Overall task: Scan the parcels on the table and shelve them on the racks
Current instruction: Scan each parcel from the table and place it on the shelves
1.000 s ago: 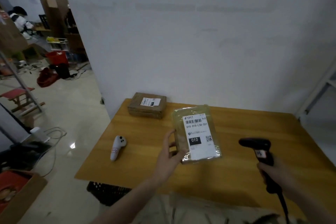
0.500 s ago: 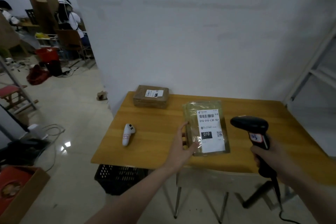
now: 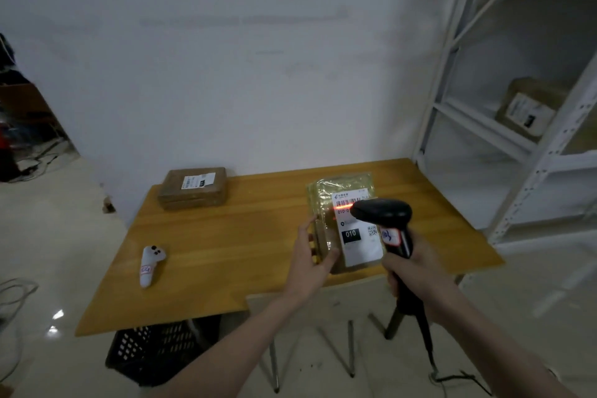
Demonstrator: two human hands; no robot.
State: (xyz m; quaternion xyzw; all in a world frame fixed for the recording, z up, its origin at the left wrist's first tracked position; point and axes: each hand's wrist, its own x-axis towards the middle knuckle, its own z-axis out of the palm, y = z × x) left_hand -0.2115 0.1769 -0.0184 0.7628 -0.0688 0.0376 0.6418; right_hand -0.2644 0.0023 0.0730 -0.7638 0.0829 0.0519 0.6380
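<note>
My left hand (image 3: 311, 260) grips the left edge of a flat parcel in a clear yellowish bag (image 3: 336, 191), held tilted up over the wooden table (image 3: 226, 245). Its white label reads 010. My right hand (image 3: 416, 271) holds a black barcode scanner (image 3: 384, 220) just in front of the label, and a red scan line glows across the barcode. A second parcel, a brown cardboard box (image 3: 193, 187) with a white label, lies at the table's far left corner.
A white handheld controller (image 3: 150, 265) lies on the table's left part. A white metal rack (image 3: 523, 126) stands to the right with a labelled box (image 3: 529, 107) on one shelf. A black crate (image 3: 155, 352) sits under the table. The scanner cable trails to the floor.
My right hand has brought the scanner leftward in front of the label, and the red scan line now shows on the barcode. My view has swung right, bringing the rack into sight.
</note>
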